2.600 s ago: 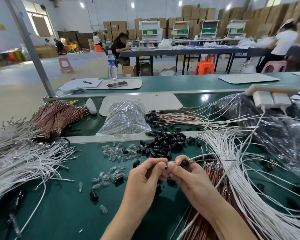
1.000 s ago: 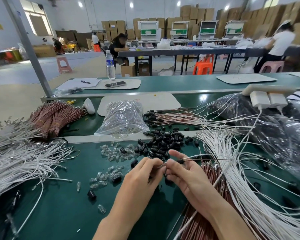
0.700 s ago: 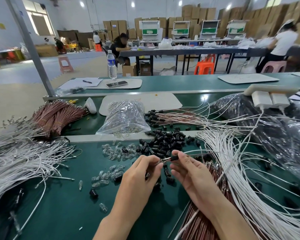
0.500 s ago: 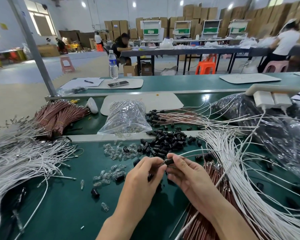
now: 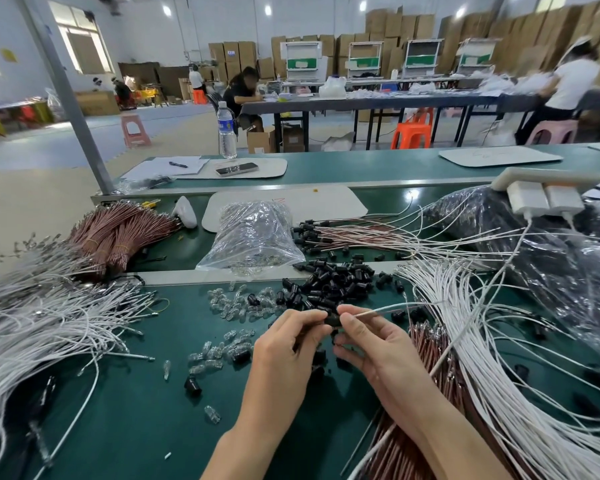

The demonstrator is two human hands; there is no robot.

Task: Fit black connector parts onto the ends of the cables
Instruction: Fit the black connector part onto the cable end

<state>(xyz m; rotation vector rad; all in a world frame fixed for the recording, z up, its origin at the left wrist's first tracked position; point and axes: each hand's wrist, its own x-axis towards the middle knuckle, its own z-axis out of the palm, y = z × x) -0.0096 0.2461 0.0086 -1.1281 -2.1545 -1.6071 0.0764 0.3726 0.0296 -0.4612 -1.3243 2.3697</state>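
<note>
From the head camera: mid-fit on one piece, by the look of it. Pinches one black connector (image 5: 332, 320) in the curled fingertips of the left hand (image 5: 288, 344), above the green bench (image 5: 146, 417). Pinches one white cable (image 5: 381, 310) in the right hand (image 5: 371, 344), end right at the connector. Behind, one finished batch (image 5: 340, 233) of capped cables, too tangled to count. Plenty left, probably: one loose connector pile (image 5: 333, 282), several dozen, plus left cable heap (image 5: 32, 323) and right cable heap (image 5: 482, 341), both uncountable.
</note>
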